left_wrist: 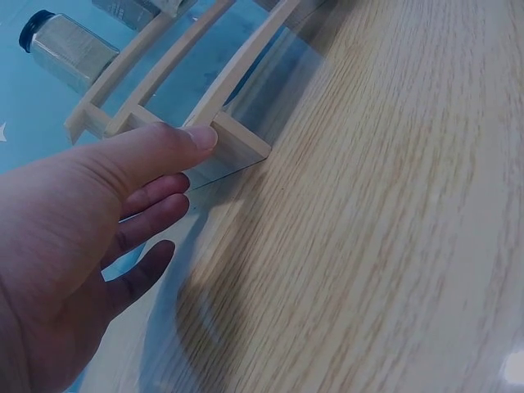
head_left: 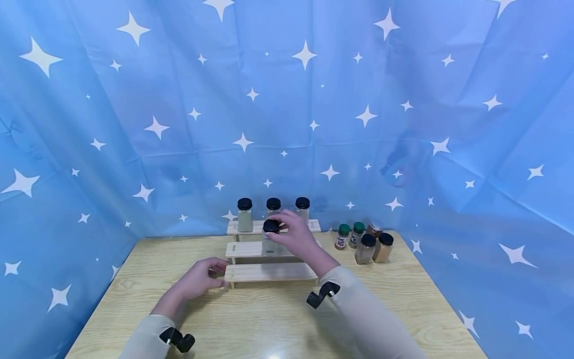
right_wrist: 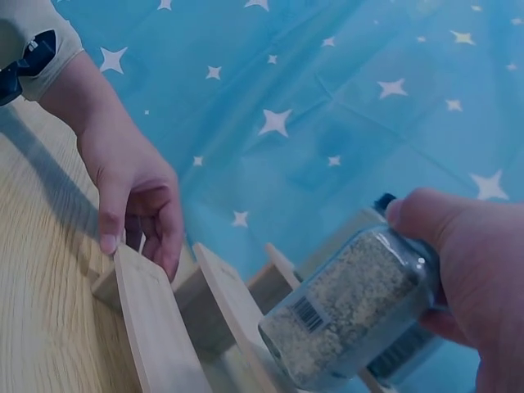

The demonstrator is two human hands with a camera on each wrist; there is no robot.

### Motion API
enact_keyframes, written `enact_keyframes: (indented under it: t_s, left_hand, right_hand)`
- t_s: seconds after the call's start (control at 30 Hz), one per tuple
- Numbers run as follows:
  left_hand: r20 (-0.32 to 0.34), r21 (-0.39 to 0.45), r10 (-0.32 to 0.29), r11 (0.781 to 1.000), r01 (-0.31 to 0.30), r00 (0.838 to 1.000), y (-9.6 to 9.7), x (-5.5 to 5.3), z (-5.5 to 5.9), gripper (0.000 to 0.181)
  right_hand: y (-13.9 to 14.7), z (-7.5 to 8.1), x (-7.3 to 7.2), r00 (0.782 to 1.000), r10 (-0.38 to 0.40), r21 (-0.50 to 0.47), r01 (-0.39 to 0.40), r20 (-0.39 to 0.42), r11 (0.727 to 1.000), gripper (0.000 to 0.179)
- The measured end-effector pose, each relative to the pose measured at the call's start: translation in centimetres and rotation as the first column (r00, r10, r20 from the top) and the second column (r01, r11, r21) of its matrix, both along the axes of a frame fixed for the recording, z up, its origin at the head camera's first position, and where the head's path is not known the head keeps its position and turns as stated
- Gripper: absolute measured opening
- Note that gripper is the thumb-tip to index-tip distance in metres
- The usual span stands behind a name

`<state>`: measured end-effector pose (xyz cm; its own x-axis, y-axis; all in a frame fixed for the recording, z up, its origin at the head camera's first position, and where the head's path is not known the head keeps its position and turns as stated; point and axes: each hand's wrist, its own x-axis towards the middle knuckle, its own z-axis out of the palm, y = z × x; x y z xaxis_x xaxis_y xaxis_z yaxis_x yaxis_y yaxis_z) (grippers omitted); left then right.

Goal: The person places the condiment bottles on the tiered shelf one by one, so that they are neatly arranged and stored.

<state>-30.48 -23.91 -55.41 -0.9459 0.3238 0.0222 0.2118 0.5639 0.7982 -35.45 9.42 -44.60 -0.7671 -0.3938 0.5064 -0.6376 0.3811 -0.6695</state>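
Note:
A three-tier wooden rack (head_left: 269, 272) stands on the table. My left hand (head_left: 204, 279) is at the left end of its lowest shelf, thumb on the front corner (left_wrist: 205, 123) and fingers on the other side. My right hand (head_left: 298, 239) grips a clear jar (head_left: 270, 246) by its black lid, over the middle shelf. Pale flaky contents and a barcode label show on this jar (right_wrist: 344, 307) in the right wrist view. Whether its base touches the shelf I cannot tell. Three black-lidded jars stand on the top shelf, among them a left one (head_left: 244, 215) and a right one (head_left: 302, 207).
Right of the rack, several spice jars stand together on the table (head_left: 269, 324): two small green-capped bottles (head_left: 343, 236), two black-lidded jars (head_left: 365, 249) and one reddish jar (head_left: 374, 229) behind. A blue star-patterned curtain (head_left: 287, 109) hangs around the table.

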Motion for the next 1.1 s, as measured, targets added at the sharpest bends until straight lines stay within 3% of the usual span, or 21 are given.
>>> enact_keyframes:
  t_s: [0.6,1.1]
  left_hand:
    - [-0.008,-0.011,0.000,1.000,0.000,1.000,-0.1,-0.4,-0.2,0.051]
    - [-0.002,-0.001,-0.003,1.000,0.003,1.000,-0.2,-0.5,-0.4,0.051]
  right_hand:
    - [-4.4,0.3,-0.1,0.999,-0.018,0.118,0.024,-0.046,0.993,0.040]
    - [-6.8,-0.1,-0.4,0.998,-0.056,0.147,0.060,-0.033,0.987,0.047]
